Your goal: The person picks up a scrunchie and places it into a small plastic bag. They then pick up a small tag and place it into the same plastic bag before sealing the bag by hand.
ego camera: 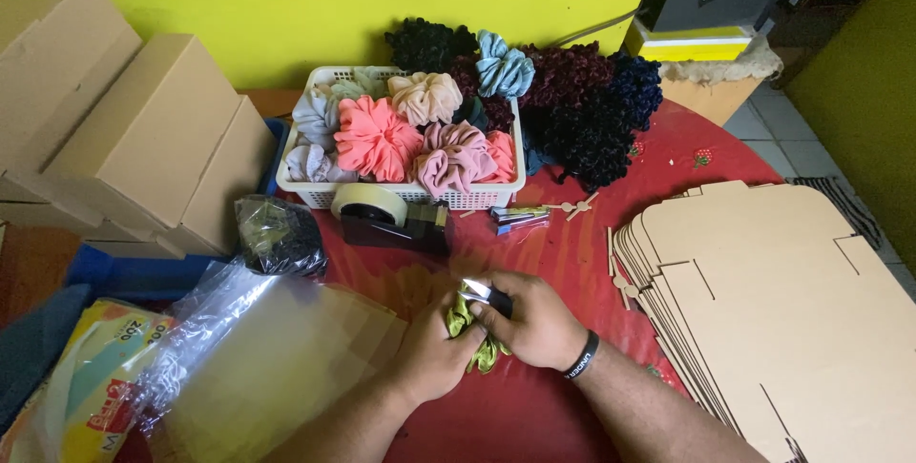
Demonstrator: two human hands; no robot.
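we had one green scrunchie gripped in the fingers of both hands, left hand and right hand (a small tool pinched in the right), with the white basket of scrunchies, clear bags and flat cardboard boxes on the counter untouched.

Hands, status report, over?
Left hand and right hand both gripping green scrunchie. Right also holds a small dark tool. Tape dispenser beyond, clear.

Bare red desk is left open between the tape dispenser and the flat cardboard stack; passage left of the dispenser is blocked by plastic bags.
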